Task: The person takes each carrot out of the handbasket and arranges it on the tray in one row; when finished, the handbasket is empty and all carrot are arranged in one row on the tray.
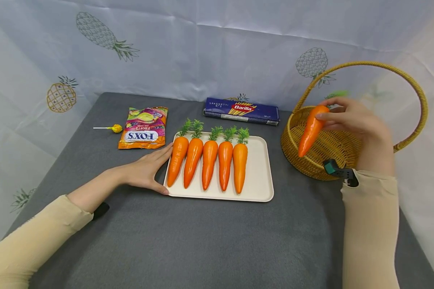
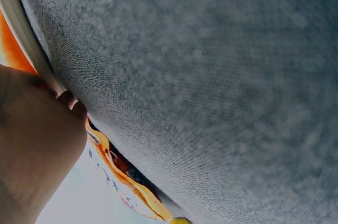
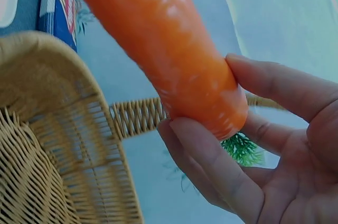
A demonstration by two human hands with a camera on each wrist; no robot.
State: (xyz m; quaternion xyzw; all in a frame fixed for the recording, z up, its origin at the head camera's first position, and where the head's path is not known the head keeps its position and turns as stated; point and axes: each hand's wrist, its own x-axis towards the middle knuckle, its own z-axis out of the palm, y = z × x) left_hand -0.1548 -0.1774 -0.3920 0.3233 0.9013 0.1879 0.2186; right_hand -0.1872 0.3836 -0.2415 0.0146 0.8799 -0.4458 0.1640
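My right hand pinches an orange carrot near its leafy end, between thumb and fingers. That carrot hangs tip-down above the wicker basket, and in the right wrist view its green leaves show behind the fingers. On the cream tray, several carrots lie side by side, leaves towards the back. My left hand rests against the tray's left edge with its fingers and thumb spread. In the left wrist view, fingertips touch the tray's rim.
Behind the tray lies a blue spaghetti box. A candy bag lies at the tray's back left, with a yellow lollipop to its left. The basket's tall handle arches over the right hand. A pineapple-print cloth hangs behind the grey table.
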